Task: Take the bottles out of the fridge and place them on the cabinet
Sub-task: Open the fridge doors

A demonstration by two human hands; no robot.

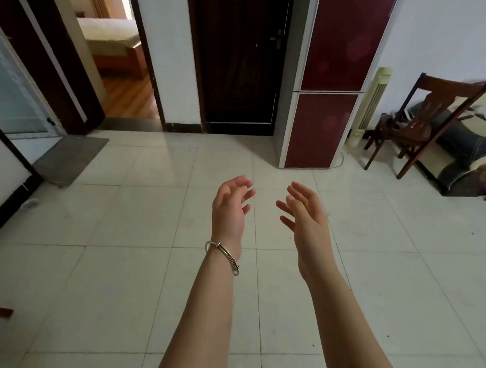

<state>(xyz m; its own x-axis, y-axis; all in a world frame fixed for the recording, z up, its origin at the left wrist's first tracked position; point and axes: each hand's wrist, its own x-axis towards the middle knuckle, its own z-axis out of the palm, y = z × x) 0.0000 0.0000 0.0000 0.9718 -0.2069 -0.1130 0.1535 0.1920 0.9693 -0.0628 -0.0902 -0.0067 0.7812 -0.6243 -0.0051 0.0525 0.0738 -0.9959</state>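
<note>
A pale square-tiled floor (113, 232) runs back to a white wall with a dark wooden door (238, 55). Just beside that door stands the tall dark-red two-door fridge with silver trim (328, 75). A slim cream tower fan (371, 106) and a brown wooden chair (419, 120) stand to its right.

Both fridge doors are closed, so the bottles are hidden inside and none shows. No cabinet can be made out with certainty either.

The left hand (230, 208), with a thin silver bangle (222, 252) on its wrist, and the right hand (305, 216) are held out over the floor, well apart from the fridge. Each grip is wide and holds nothing, with the fingers loosely spread and the palms facing each other.

The task looks barely begun, and a fridge door has to be opened first. Chilled bottles will likely be stiff, fairly heavy if full, and slippery with condensation, or breakable if glass. They are probably best gripped around the body below the shoulder, not by the cap.
</note>
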